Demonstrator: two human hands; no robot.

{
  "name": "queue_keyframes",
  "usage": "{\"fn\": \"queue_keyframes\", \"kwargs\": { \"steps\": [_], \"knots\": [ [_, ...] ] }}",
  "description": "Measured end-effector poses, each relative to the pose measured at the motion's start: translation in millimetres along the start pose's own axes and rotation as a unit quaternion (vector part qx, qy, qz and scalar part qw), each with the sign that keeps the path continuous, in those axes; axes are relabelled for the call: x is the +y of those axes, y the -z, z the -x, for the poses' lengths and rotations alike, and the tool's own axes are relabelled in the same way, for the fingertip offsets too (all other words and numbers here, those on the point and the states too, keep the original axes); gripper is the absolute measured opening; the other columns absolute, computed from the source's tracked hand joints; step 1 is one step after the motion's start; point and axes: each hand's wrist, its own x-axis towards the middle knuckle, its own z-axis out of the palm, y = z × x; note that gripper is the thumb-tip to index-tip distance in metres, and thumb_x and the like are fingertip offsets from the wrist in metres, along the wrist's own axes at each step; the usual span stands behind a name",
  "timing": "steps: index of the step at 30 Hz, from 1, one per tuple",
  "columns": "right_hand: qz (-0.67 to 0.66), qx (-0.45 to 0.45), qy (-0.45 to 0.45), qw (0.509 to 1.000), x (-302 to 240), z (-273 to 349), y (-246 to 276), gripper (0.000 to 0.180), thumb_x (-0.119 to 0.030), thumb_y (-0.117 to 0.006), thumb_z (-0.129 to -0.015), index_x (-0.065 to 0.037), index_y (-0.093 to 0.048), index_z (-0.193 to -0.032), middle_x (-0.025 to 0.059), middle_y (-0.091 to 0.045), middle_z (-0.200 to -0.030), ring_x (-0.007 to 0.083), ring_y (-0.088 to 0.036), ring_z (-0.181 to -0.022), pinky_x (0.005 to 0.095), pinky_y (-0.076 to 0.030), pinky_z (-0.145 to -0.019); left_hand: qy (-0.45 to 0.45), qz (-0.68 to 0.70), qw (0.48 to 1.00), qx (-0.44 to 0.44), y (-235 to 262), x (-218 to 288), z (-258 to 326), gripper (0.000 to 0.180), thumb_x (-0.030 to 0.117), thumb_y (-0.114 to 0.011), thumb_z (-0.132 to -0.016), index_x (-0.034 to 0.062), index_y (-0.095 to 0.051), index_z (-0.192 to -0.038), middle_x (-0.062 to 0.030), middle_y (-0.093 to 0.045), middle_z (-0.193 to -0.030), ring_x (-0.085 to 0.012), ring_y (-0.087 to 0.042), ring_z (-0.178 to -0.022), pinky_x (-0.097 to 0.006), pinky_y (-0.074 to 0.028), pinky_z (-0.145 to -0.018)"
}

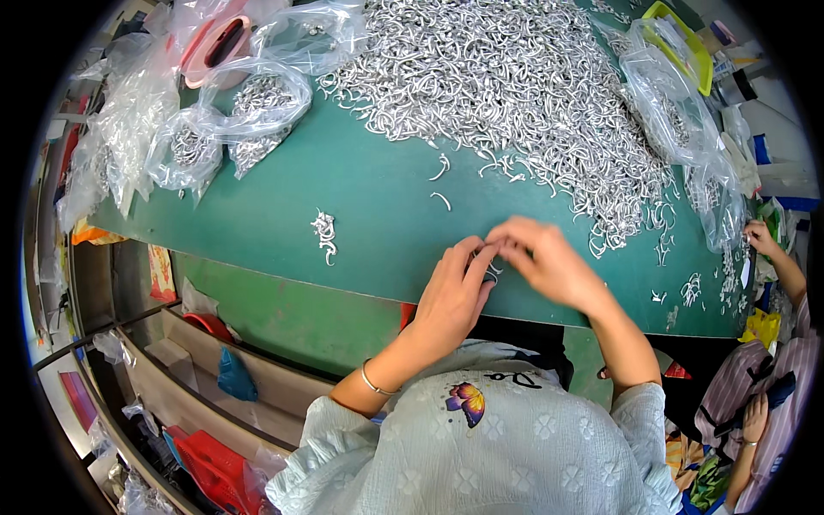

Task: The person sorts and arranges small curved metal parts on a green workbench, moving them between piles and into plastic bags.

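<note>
Pieces (pixel 493 271), silvery, curved, sat within the narrowed fingers of the left hand (pixel 453 287), above the bench (pixel 257 219). Right hand (pixel 548 264) met it, blurred; couldn't tell its grip. Step judged: two-handed working of few pieces; next move called for fine pinching. Count hidden behind fingers.

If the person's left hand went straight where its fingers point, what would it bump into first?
Probably the right hand. It is just ahead of the left hand, perhaps even touching; the depth is hard to tell.
</note>
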Motion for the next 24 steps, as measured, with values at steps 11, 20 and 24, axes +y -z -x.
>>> {"fn": "queue_keyframes", "kwargs": {
  "steps": [11, 20, 24],
  "knots": [
    [0.221, 0.048, 0.093, 0.97, 4.2, -59.6, -6.0, 0.012, -0.008, -0.065, -0.082, -0.004, -0.055, -0.087, 0.0101, -0.055, -0.087, 0.0334, -0.055, -0.083, 0.0422, -0.046, -0.07, -0.056, -0.01, 0.998, -0.013, -7.5, -13.2, -1.6, 0.029, -0.003, -0.069, -0.074, -0.0023, -0.063, -0.103, -0.0127, -0.057, -0.107, -0.0312, -0.055, -0.098, -0.039, -0.047, -0.082],
    [0.349, 0.158, 0.216, 0.898, 9.6, -96.5, -27.0, 0.012, -0.004, -0.059, -0.077, -0.003, -0.054, -0.087, 0.01, -0.05, -0.09, 0.0279, -0.053, -0.087, 0.0374, -0.047, -0.072, -0.074, 0.009, 0.997, 0.018, -19.7, -9.3, -4.6, 0.021, -0.002, -0.07, -0.075, -0.0029, -0.063, -0.095, -0.0131, -0.058, -0.102, -0.0308, -0.056, -0.092, -0.039, -0.048, -0.078],
    [0.36, 0.121, 0.19, 0.905, 9.0, -68.2, -20.2, 0.013, -0.003, -0.058, -0.078, -0.001, -0.056, -0.09, 0.0107, -0.051, -0.091, 0.0276, -0.053, -0.089, 0.0378, -0.046, -0.075, -0.069, 0.005, 0.997, 0.026, -13.3, -10.1, 0.0, 0.02, -0.002, -0.071, -0.074, -0.0026, -0.063, -0.094, -0.0132, -0.058, -0.102, -0.0305, -0.057, -0.09, -0.038, -0.048, -0.078]
  ]
}}
